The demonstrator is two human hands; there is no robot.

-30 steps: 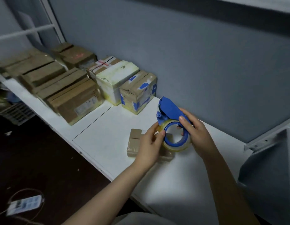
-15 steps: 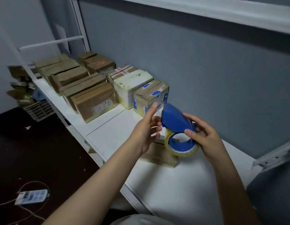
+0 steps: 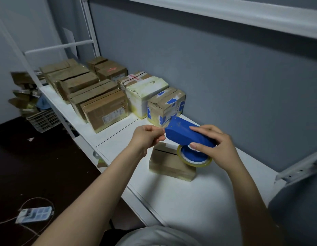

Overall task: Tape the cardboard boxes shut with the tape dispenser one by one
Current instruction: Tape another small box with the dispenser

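The left hand (image 3: 147,137), spread open half a second ago, now curls its fingers and pinches at the front tip of the blue tape dispenser (image 3: 182,133); whether tape lies between them I cannot tell. The right hand (image 3: 216,148) grips the dispenser's body, now tipped flatter. Its roll hangs low over the small cardboard box (image 3: 168,166) near the desk's (image 3: 180,197) front edge, hiding the box's far right corner. Further along, more boxes (image 3: 104,107) crowd the desk's left end, a basket (image 3: 43,119) beside it.
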